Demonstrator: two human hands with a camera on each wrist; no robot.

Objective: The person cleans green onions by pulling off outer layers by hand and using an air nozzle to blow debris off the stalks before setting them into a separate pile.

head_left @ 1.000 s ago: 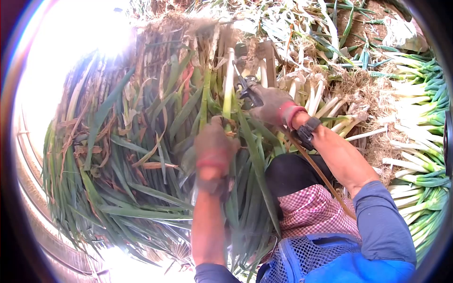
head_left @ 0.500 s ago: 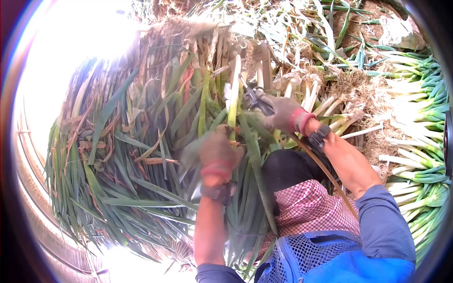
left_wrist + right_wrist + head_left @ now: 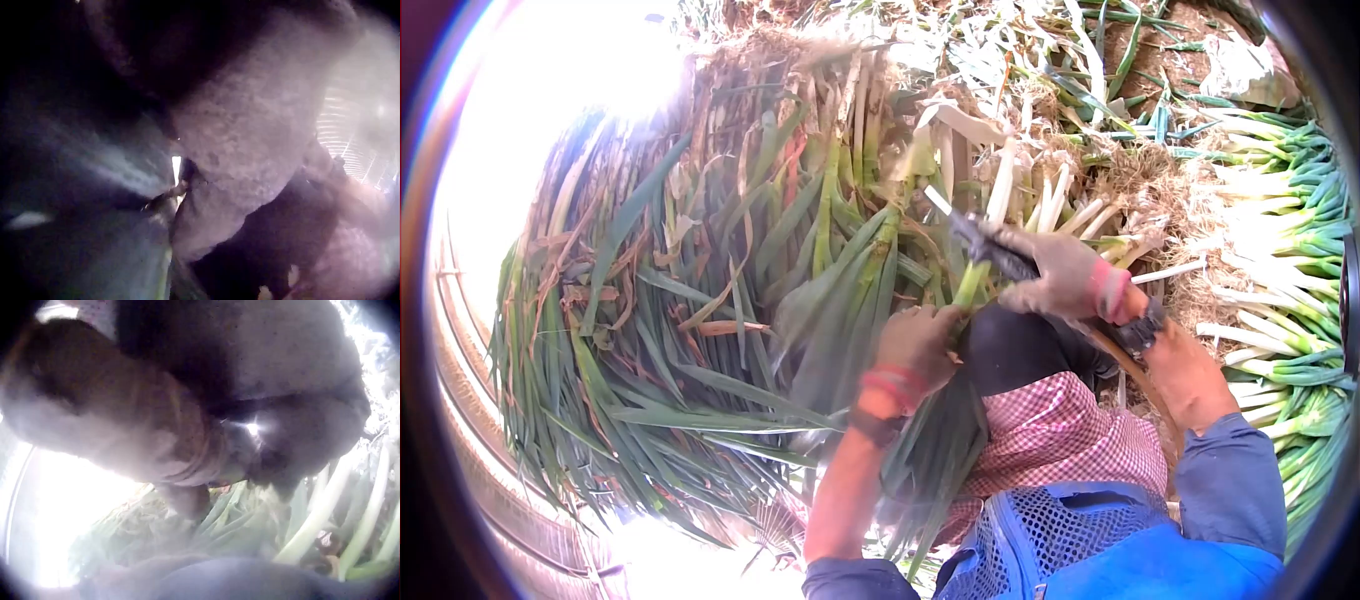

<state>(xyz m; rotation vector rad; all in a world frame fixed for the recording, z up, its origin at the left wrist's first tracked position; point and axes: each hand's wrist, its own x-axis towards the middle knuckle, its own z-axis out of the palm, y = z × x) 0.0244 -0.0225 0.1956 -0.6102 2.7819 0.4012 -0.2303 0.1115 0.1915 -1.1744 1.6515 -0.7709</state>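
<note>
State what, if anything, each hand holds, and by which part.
Left hand: a green onion, by its green part. Right hand: a black tool, by the end away from its tip.

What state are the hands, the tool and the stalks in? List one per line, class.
Left hand: gripping stalk
Right hand: gripping black tool
Black tool: held, partly hiding the stalk
Stalk: held, tilted, partly hidden
Leafy pile: green, with dry brown leaves
Stalk row: lying side by side

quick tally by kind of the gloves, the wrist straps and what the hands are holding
gloves: 2
wrist straps: 2
held tool: 1
held leek: 1
total: 6
</note>
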